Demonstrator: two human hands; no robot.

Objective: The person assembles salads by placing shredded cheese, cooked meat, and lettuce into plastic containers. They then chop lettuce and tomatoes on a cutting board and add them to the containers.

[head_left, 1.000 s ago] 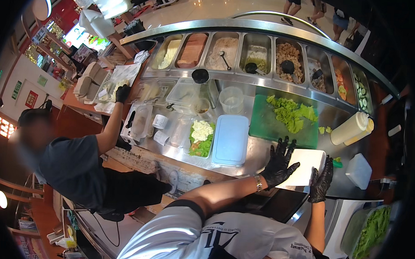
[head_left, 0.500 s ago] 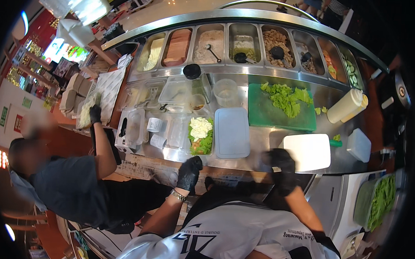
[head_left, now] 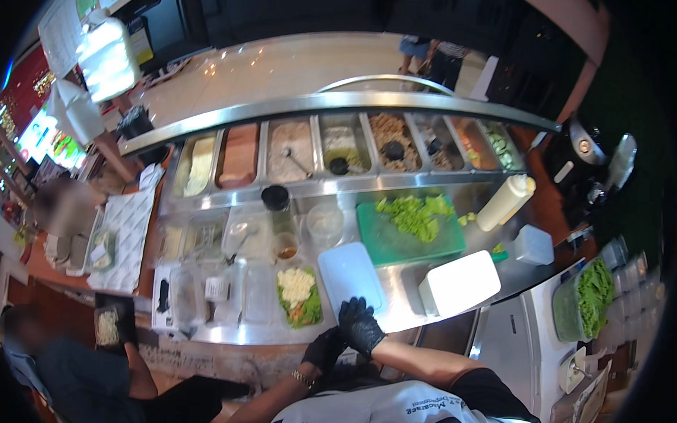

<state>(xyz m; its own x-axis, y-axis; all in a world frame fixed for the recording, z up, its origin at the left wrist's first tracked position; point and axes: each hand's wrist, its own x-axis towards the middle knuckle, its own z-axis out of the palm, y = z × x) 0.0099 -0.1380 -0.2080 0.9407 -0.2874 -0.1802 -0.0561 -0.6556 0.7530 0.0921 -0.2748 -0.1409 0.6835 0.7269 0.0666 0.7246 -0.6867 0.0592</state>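
right hand (head_left: pixel 362 328): black-gloved, shifted from beside white container (head_left: pixel 461 281) to near edge of blue rectangular lid (head_left: pixel 349 275); fingers extended, no grip seen. left hand (head_left: pixel 325 351): just beside it, grip cannot be told. white container: on steel counter (head_left: pixel 397 292), now untouched.

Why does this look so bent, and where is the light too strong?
Head view: the fisheye lens bows the steel rail into an arc and leaves dark, rounded corners. Same head view: the white box's top is nearly washed out, and the floor carries bright reflections. Also head view: the black-gloved right hand shows distinct fingers.
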